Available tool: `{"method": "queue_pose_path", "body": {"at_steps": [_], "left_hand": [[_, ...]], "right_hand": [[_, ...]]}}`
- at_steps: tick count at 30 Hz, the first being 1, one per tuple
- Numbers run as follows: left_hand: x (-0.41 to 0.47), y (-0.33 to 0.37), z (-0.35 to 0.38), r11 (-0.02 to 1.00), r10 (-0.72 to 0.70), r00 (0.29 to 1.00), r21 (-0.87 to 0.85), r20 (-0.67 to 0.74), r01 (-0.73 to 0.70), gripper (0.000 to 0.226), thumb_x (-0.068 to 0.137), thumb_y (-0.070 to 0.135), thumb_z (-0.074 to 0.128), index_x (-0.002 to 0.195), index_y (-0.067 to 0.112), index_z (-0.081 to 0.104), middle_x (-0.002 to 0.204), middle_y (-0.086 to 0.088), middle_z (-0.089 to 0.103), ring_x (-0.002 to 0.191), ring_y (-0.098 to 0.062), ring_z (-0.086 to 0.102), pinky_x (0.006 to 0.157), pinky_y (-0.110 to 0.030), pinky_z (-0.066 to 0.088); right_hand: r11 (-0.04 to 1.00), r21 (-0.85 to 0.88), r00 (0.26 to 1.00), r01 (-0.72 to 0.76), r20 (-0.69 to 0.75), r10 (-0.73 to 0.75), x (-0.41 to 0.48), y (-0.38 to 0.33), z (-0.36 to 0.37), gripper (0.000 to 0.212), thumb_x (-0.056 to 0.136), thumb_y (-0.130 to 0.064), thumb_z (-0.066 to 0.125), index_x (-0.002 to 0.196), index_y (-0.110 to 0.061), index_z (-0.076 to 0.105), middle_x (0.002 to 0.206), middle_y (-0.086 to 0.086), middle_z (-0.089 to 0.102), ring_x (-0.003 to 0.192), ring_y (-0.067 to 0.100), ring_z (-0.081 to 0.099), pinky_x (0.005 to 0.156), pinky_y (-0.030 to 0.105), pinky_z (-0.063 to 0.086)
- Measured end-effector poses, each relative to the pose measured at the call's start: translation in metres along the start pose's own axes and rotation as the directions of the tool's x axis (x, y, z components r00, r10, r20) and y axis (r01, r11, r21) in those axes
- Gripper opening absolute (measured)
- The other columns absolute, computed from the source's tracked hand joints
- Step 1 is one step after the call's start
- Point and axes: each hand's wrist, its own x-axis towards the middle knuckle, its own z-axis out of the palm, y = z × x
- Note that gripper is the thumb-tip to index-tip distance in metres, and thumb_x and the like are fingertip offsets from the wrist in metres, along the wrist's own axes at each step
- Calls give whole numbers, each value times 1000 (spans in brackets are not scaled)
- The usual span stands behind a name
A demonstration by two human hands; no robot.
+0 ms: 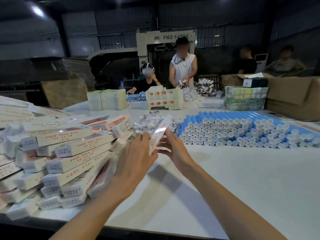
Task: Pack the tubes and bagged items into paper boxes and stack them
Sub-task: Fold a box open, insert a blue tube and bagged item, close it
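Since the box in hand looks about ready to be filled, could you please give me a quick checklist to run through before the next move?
1. Paper box held: ok, the left hand and the right hand both grip it above the table.
2. Box opened into shape: cannot tell, it is blurred.
3. Blue tubes within reach: ok, stacked just right of the right hand.
4. Bagged items available: ok, a heap lies behind the box.
5. Stack of packed boxes stable: not ok, it lies loose and askew on the left.
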Motion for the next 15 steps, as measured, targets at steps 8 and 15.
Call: {"method": "queue_pose_path", "body": {"at_steps": [8,15], "left_hand": [[30,31,41,954,57,998,-293,-21,-61,62,88,34,71,138,16,38,121,-9,57,103,-31,59,74,-38,48],[64,15,61,691,-59,983,-704,171,164,39,104,36,61,139,24,48,136,-1,65,99,-16,67,74,-27,57]], "right_hand": [[982,187,990,-2,-136,27,10,-14,-16,64,106,-58,42,129,-4,68,109,11,74,96,19,70,86,31,58],[679,-734,853,0,-354,-383,63,-61,-81,27,108,-23,51,93,-3,61,89,13,59,85,21,55,77,40,44]]}}
